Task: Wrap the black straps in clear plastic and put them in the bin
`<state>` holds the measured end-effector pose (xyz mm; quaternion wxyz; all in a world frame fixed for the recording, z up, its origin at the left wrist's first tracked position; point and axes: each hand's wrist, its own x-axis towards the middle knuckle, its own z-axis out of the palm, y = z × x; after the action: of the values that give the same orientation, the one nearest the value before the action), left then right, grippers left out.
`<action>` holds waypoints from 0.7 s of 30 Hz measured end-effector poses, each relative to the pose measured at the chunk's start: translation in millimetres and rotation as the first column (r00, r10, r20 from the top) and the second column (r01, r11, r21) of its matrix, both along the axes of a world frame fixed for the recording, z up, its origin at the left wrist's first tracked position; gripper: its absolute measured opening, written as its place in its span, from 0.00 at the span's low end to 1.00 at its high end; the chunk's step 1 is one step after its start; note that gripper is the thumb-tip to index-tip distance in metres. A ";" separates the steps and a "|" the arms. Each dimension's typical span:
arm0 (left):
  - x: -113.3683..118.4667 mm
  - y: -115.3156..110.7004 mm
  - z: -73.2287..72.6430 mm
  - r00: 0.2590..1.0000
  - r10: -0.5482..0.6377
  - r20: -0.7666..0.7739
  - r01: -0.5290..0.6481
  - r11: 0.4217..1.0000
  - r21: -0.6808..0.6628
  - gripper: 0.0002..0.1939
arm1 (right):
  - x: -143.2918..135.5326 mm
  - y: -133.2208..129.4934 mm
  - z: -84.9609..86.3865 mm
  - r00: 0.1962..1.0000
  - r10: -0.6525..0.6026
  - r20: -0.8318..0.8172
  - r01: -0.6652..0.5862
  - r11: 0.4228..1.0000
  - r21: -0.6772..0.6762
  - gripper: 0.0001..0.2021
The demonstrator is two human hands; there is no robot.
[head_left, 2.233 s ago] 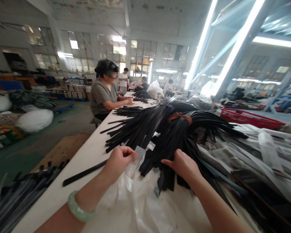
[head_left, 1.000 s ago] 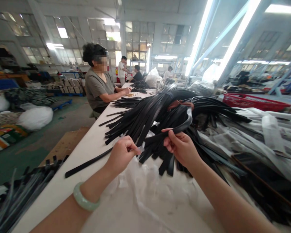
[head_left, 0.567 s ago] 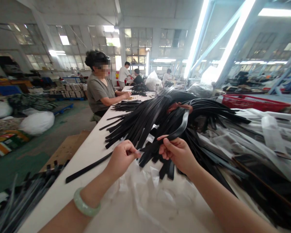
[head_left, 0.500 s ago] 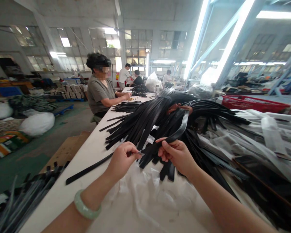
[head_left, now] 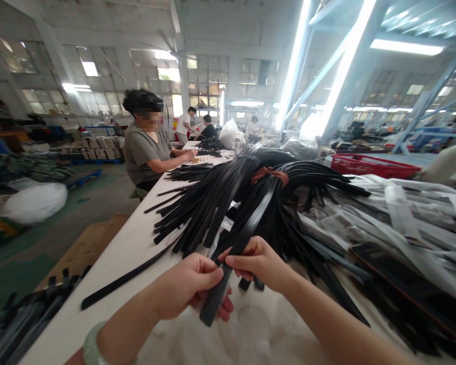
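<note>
My left hand (head_left: 201,284) is closed on a flat black strap (head_left: 216,301), thumb on top and fingers beneath, near its free end. Just above, my right hand (head_left: 260,263) pinches the same strap between thumb and fingers. From there the strap runs up into a large bundle of black straps (head_left: 235,187), which is bound with a brown tie (head_left: 269,175) and fans out over the white table (head_left: 137,243). Whether a small fitting sits between my fingertips is hidden. A light green bangle (head_left: 95,344) circles my left wrist.
Clear plastic sleeves (head_left: 399,208) lie heaped at the right, with a red crate (head_left: 372,165) behind. A co-worker (head_left: 146,147) sits at the table's left edge; other people work farther back. More black straps (head_left: 41,314) lie at lower left. One loose strap (head_left: 129,276) crosses the table.
Both hands have come lower and closer to me. The strap's end now lies across my left fingers, and my right hand has shifted its grip near it. The view has turned slightly right.
</note>
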<state>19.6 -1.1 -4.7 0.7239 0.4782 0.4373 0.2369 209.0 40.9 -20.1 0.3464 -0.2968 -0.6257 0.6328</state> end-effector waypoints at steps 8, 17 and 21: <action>12.8 -1.8 1.8 0.986 0.169 0.017 -0.169 0.976 0.138 0.23 | -1.6 -3.9 0.8 0.999 0.010 -0.030 -0.010 1.000 -0.011 0.17; 15.5 3.1 -6.4 0.965 0.261 0.004 -0.260 0.959 0.116 0.27 | -8.8 -4.2 -8.5 1.000 -0.001 -0.009 0.001 1.000 -0.009 0.20; 9.8 1.6 -0.5 0.981 0.160 0.112 -0.158 0.987 -0.029 0.30 | 3.4 10.3 -2.3 0.951 -0.304 -0.064 0.308 0.949 0.068 0.19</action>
<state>29.4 0.5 -5.2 0.7311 0.4202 0.4345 0.3166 212.4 51.2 -22.4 0.4678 -0.3597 -0.5869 0.5543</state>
